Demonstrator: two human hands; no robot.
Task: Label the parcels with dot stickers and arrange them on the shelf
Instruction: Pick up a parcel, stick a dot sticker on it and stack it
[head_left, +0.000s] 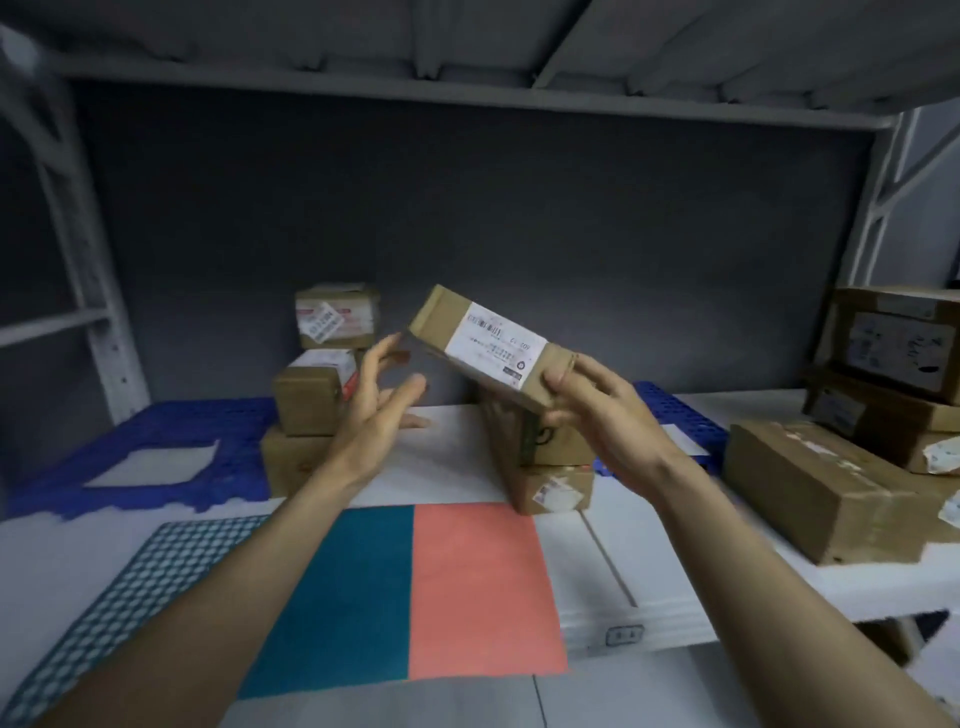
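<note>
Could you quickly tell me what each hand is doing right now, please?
Left hand: open, fingers straight, holding nothing.
Right hand: grip closed on one end of the flat cardboard parcel.

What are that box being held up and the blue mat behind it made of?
The slim brown box gripped by the right hand looks like matte cardboard with a white paper label. The blue grid mat looks like moulded plastic, judging by its perforated lattice, though blur leaves that uncertain.

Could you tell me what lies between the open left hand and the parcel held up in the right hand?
Head view: nothing; a bare gap separates the left hand from the parcel.
</note>
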